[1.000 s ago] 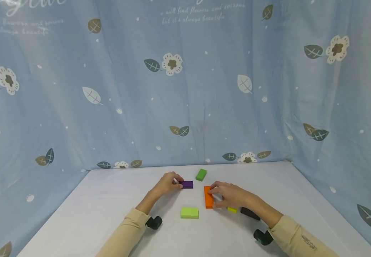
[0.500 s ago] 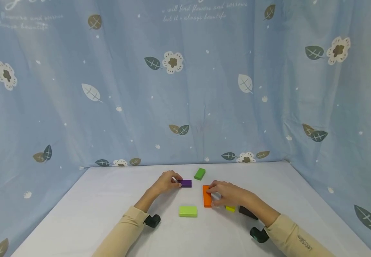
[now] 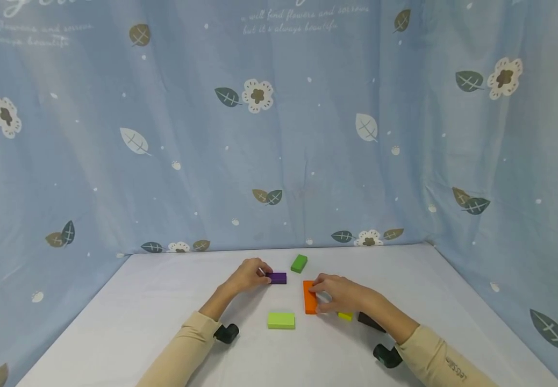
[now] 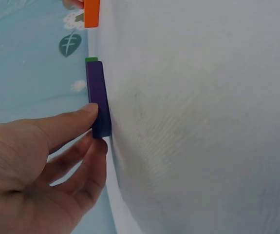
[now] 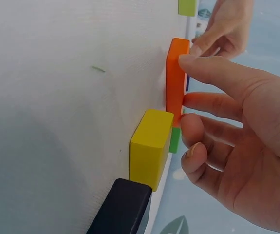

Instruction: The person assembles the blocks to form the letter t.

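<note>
My left hand (image 3: 249, 276) holds the left end of a flat purple block (image 3: 278, 278) lying on the white table. In the left wrist view, the thumb lies on the near part of the purple block (image 4: 99, 87), with fingertips at its end. My right hand (image 3: 343, 293) grips an upright-pointing orange block (image 3: 309, 302), longer than the purple one, along its right side. The right wrist view has the thumb at the top of the orange block (image 5: 174, 73) and the index finger lower down; the other fingers curl loosely beside it.
A green block (image 3: 299, 263) lies behind, between the two held blocks. Nearer the front is a lime-green block (image 3: 281, 321). A yellow block (image 5: 152, 146) and a black block (image 5: 121, 207) sit under and beside the right forearm. A blue patterned curtain (image 3: 308, 134) encloses the table.
The whole head view has shifted slightly. Both hands stay at their blocks, and no block visibly moves against the others.
</note>
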A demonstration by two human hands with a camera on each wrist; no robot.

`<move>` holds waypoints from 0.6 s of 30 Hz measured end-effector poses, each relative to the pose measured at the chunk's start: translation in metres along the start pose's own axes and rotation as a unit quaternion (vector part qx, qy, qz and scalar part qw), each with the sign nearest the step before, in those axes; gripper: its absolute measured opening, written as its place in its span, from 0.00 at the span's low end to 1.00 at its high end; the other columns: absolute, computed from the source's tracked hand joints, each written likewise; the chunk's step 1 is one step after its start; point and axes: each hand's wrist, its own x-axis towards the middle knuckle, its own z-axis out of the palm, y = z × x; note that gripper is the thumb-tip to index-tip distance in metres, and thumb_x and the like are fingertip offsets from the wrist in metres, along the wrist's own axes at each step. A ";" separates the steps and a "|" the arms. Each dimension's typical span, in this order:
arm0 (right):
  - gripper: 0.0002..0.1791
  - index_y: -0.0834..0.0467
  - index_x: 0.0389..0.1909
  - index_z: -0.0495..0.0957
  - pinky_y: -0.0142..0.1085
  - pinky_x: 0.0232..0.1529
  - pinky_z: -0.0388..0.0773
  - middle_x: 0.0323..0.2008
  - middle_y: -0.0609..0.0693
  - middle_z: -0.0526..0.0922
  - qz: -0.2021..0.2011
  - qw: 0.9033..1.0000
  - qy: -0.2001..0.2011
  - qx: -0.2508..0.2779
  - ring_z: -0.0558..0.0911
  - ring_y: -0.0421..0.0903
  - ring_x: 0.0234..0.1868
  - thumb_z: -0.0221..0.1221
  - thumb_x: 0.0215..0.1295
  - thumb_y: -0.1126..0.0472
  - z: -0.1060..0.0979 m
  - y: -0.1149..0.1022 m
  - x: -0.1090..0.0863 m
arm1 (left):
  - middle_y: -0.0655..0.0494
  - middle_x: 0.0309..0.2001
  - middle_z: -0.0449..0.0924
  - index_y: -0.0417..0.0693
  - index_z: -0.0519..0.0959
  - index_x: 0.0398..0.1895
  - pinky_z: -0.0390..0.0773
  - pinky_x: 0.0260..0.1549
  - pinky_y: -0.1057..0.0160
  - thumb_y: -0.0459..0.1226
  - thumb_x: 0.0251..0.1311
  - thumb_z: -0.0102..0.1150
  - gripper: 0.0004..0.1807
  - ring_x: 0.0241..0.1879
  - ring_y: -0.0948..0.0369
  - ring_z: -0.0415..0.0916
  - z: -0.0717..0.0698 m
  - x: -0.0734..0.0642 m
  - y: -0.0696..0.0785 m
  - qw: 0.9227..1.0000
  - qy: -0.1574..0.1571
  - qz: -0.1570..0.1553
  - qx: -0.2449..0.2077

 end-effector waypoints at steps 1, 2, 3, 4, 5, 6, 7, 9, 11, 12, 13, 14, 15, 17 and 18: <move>0.27 0.54 0.59 0.79 0.48 0.61 0.75 0.58 0.49 0.77 0.000 1.000 0.000 -0.002 0.77 0.49 0.58 0.67 0.59 0.48 0.000 0.000 0.000 | 0.46 0.41 0.84 0.38 0.85 0.44 0.79 0.37 0.63 0.30 0.55 0.68 0.13 0.39 0.56 0.80 -0.001 0.000 0.000 1.000 -0.001 0.002 0.000; 0.27 0.54 0.59 0.79 0.48 0.61 0.75 0.58 0.49 0.77 -0.001 1.000 0.000 -0.005 0.77 0.49 0.58 0.67 0.60 0.47 0.000 0.000 0.000 | 0.46 0.41 0.84 0.38 0.85 0.44 0.80 0.38 0.62 0.30 0.54 0.69 0.13 0.39 0.55 0.81 -0.002 0.000 0.001 1.000 -0.002 0.004 0.000; 0.27 0.54 0.59 0.79 0.48 0.61 0.75 0.58 0.49 0.77 -0.001 1.000 0.000 -0.005 0.77 0.49 0.58 0.67 0.60 0.47 0.000 -0.001 0.001 | 0.46 0.41 0.84 0.37 0.85 0.44 0.80 0.38 0.61 0.30 0.54 0.69 0.13 0.40 0.54 0.81 -0.003 0.000 0.002 1.000 -0.004 0.005 -0.001; 0.27 0.54 0.59 0.79 0.48 0.61 0.75 0.58 0.49 0.77 -0.001 1.000 0.000 -0.007 0.77 0.49 0.58 0.67 0.60 0.47 0.000 -0.001 0.001 | 0.45 0.41 0.84 0.37 0.85 0.43 0.80 0.39 0.60 0.30 0.54 0.69 0.13 0.40 0.53 0.81 -0.004 0.000 0.002 1.000 -0.006 0.005 -0.002; 0.27 0.53 0.59 0.79 0.48 0.61 0.75 0.58 0.49 0.77 -0.001 1.000 0.000 -0.006 0.77 0.49 0.58 0.67 0.60 0.47 0.000 -0.001 0.001 | 0.45 0.41 0.84 0.37 0.85 0.44 0.80 0.39 0.60 0.30 0.54 0.69 0.13 0.40 0.52 0.81 -0.005 0.000 0.002 1.000 -0.009 0.005 -0.001; 0.27 0.53 0.59 0.80 0.48 0.61 0.76 0.58 0.49 0.77 0.000 1.000 0.000 -0.007 0.77 0.49 0.58 0.67 0.60 0.47 0.000 -0.001 0.001 | 0.45 0.42 0.84 0.37 0.85 0.44 0.80 0.40 0.60 0.29 0.53 0.69 0.13 0.41 0.52 0.82 -0.005 0.000 0.003 1.000 -0.012 0.004 -0.001; 0.27 0.54 0.59 0.79 0.48 0.61 0.76 0.58 0.49 0.77 -0.001 1.000 0.000 -0.007 0.77 0.49 0.58 0.67 0.60 0.48 0.000 -0.001 0.001 | 0.45 0.42 0.84 0.37 0.85 0.44 0.80 0.41 0.60 0.29 0.53 0.69 0.14 0.41 0.52 0.82 -0.006 0.001 0.002 1.000 -0.015 0.003 -0.002; 0.27 0.54 0.59 0.79 0.47 0.60 0.76 0.57 0.49 0.77 -0.004 1.000 0.000 -0.008 0.77 0.49 0.58 0.67 0.60 0.48 0.000 0.000 0.000 | 0.44 0.43 0.84 0.37 0.84 0.45 0.81 0.41 0.59 0.28 0.52 0.70 0.15 0.42 0.51 0.82 -0.006 0.001 0.002 1.000 -0.021 0.003 -0.005; 0.27 0.54 0.59 0.79 0.47 0.60 0.76 0.57 0.49 0.77 -0.007 1.000 0.000 -0.008 0.77 0.49 0.58 0.67 0.60 0.48 0.000 0.000 0.000 | 0.43 0.43 0.84 0.36 0.84 0.45 0.81 0.42 0.58 0.27 0.51 0.70 0.16 0.42 0.50 0.82 -0.006 0.001 0.001 1.000 -0.025 0.006 -0.010; 0.27 0.55 0.59 0.79 0.47 0.60 0.76 0.57 0.50 0.77 -0.008 1.000 0.001 -0.008 0.77 0.49 0.58 0.67 0.60 0.48 0.000 0.000 0.000 | 0.43 0.43 0.84 0.36 0.84 0.45 0.81 0.42 0.58 0.27 0.51 0.70 0.16 0.42 0.50 0.82 -0.006 0.001 0.001 1.000 -0.026 0.006 -0.013; 0.27 0.55 0.59 0.79 0.47 0.60 0.76 0.58 0.50 0.77 -0.009 1.000 0.001 -0.008 0.77 0.49 0.57 0.67 0.60 0.48 0.000 0.000 0.000 | 0.43 0.43 0.84 0.36 0.84 0.46 0.81 0.42 0.58 0.27 0.51 0.70 0.16 0.42 0.50 0.81 -0.006 0.001 0.000 1.000 -0.026 0.010 -0.012; 0.27 0.55 0.59 0.79 0.47 0.60 0.76 0.58 0.50 0.77 -0.009 1.000 0.000 -0.008 0.78 0.49 0.57 0.67 0.60 0.48 0.000 0.000 0.000 | 0.43 0.43 0.84 0.36 0.84 0.46 0.81 0.42 0.58 0.27 0.51 0.69 0.16 0.42 0.51 0.81 -0.006 0.001 0.000 1.000 -0.027 0.012 -0.012; 0.27 0.55 0.59 0.79 0.47 0.60 0.76 0.58 0.50 0.77 -0.009 1.000 0.000 -0.007 0.78 0.49 0.58 0.67 0.60 0.48 0.000 0.000 -0.001 | 0.43 0.43 0.84 0.36 0.84 0.46 0.81 0.41 0.58 0.27 0.51 0.69 0.16 0.41 0.51 0.81 -0.005 0.001 -0.001 0.999 -0.027 0.014 -0.009; 0.27 0.55 0.59 0.79 0.47 0.60 0.76 0.58 0.50 0.77 -0.008 1.000 -0.002 -0.006 0.77 0.49 0.58 0.67 0.60 0.48 0.000 -0.001 -0.001 | 0.43 0.42 0.84 0.36 0.84 0.46 0.81 0.41 0.59 0.27 0.52 0.70 0.16 0.40 0.53 0.80 -0.004 0.001 -0.002 1.000 -0.025 0.018 -0.005; 0.27 0.55 0.59 0.79 0.47 0.60 0.76 0.58 0.50 0.77 -0.007 1.000 -0.003 -0.005 0.77 0.50 0.58 0.67 0.60 0.48 0.000 -0.001 -0.001 | 0.44 0.42 0.84 0.36 0.84 0.45 0.81 0.40 0.60 0.27 0.52 0.70 0.16 0.40 0.54 0.80 -0.004 0.001 -0.002 1.000 -0.023 0.020 -0.002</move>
